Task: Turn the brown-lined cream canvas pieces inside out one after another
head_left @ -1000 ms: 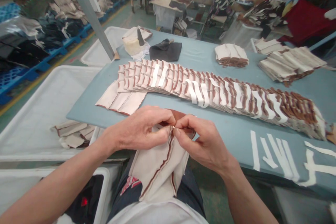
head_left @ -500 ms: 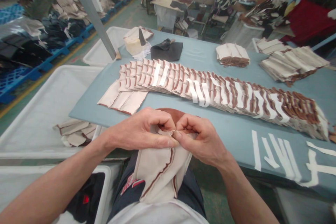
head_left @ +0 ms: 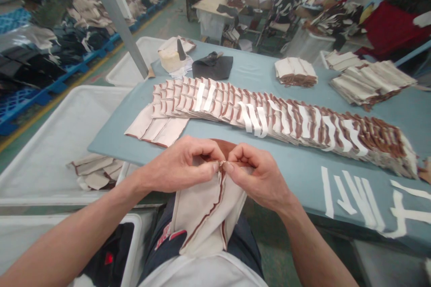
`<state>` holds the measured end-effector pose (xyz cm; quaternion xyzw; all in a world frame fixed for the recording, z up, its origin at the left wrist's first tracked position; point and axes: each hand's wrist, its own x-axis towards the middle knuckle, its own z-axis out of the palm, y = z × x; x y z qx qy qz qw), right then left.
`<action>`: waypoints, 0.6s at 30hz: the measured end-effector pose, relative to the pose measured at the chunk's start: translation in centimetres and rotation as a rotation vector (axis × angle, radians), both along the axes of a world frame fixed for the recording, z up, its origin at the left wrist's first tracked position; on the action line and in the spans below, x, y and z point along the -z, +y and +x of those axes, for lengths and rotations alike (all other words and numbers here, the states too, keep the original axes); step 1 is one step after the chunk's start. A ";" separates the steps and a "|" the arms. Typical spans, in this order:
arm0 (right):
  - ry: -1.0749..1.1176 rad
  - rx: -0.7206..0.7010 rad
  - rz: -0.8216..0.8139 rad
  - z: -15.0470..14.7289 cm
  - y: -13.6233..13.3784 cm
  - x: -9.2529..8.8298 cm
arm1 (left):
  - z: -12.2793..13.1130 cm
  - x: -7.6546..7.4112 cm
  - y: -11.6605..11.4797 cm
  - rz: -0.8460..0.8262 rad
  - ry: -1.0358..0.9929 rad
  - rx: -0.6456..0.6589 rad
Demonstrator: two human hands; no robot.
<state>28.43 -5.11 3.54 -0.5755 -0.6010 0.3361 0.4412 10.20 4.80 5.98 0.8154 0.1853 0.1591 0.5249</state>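
Note:
Between my two hands I hold a cream fabric piece [head_left: 198,215] with brown seam edges, its lower part hanging over my lap. My left hand [head_left: 188,163] pinches it near the top of the middle seam, thumb against curled fingers. Right beside it, my right hand [head_left: 257,172] pinches the same seam top, the thumb tips almost meeting. A brown side of the piece shows behind the fingers. Beyond my hands, a long row of overlapping cream and brown pieces [head_left: 232,103] lies across the blue table [head_left: 114,132], with white strips [head_left: 305,121] laid on it.
Loose white strips [head_left: 362,197] lie at the table's right front. Stacked pieces [head_left: 296,71] stand at the back, near a black cloth [head_left: 213,66] and a yellowish block [head_left: 171,59]. White bins [head_left: 67,112] stand at the left, beside a grey post [head_left: 114,18].
My left thumb has drawn back a little to the left, baring more of the seam top. Both hands still pinch the fabric in nearly the same place.

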 end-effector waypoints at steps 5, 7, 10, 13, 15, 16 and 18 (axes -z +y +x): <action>0.030 -0.028 -0.075 0.0 0.1 0.1 | -0.3 -0.8 0.4 -0.013 0.090 0.055; 0.032 -0.052 -0.070 0.1 0.2 0.0 | -0.5 -1.0 0.8 -0.047 0.112 0.099; -0.002 -0.100 -0.035 0.3 0.3 -0.1 | -0.6 -0.9 1.2 -0.117 0.121 0.128; -0.037 -0.128 0.012 0.4 0.5 -0.1 | -0.7 -0.4 1.5 -0.150 0.118 0.131; -0.048 -0.130 0.031 0.4 0.6 -0.2 | -0.7 -0.2 1.6 -0.160 0.117 0.126; -0.048 -0.130 0.030 0.4 0.6 -0.2 | -0.7 -0.1 1.8 -0.160 0.120 0.120; -0.039 -0.125 0.010 0.3 0.8 -0.2 | -0.8 0.1 2.0 -0.154 0.124 0.111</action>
